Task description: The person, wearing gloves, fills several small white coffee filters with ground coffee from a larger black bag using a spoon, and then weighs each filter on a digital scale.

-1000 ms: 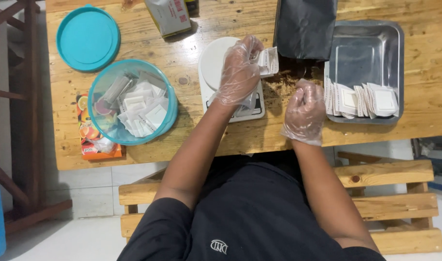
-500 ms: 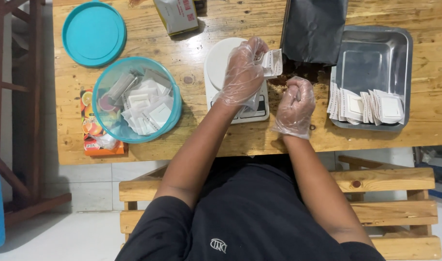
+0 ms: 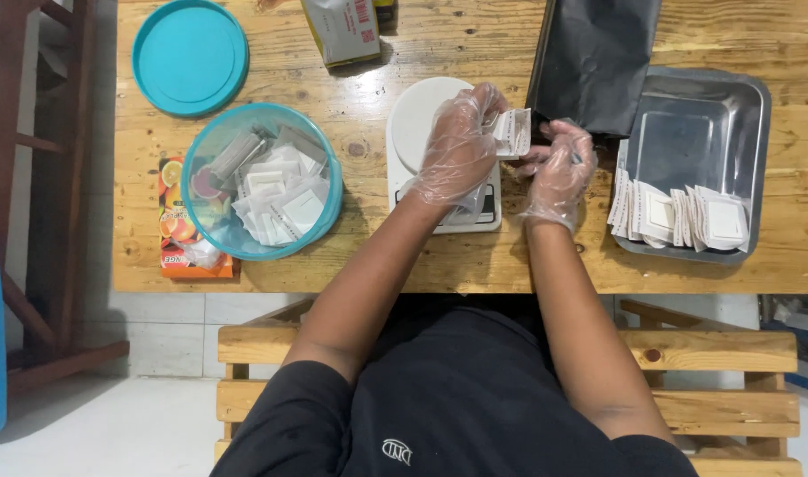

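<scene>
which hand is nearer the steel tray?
Right. The right hand hovers just left of the steel tray, by the black bag. The left hand is farther left over the white scale, pinching a small white sachet.

Left hand point(image 3: 457, 146) pinching; right hand point(image 3: 558, 168) curled alongside, both gloved.

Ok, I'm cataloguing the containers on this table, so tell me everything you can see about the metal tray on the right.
The metal tray is a shallow, rectangular pan of shiny, steel-like metal with rounded corners and a raised rim. It sits flat near the right end of the wooden table. Its far half is bare and reflective; along the near side a row of small white packets leans in a line, a few poking over the left rim. A black bag overlaps its upper left corner. Neither gloved hand touches it.
</scene>
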